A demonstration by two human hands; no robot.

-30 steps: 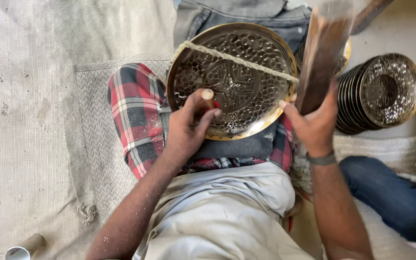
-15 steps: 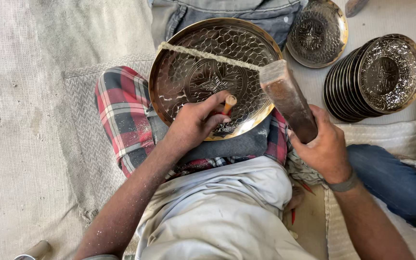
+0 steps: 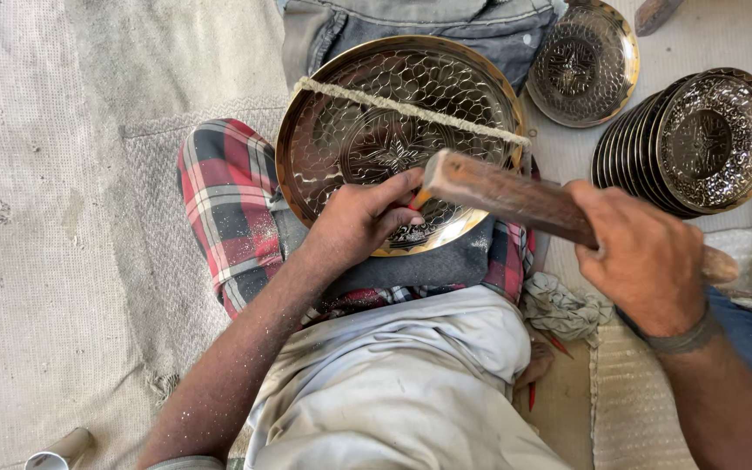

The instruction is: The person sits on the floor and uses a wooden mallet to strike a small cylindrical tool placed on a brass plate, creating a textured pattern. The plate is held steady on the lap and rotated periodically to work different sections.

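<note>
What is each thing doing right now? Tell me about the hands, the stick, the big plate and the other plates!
Left hand: resting on the big plate, pinching a small tool.
Right hand: gripping the wooden mallet.
Wooden mallet: raised, its end just over the left hand.
Big plate: tilted on the lap, a cord across it.
Stack of plates: leaning on edge.
Single small plate: lying flat.

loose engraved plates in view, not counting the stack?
2: the large plate under the left hand on the lap, and a small plate at top. The stack may hide more.
</note>
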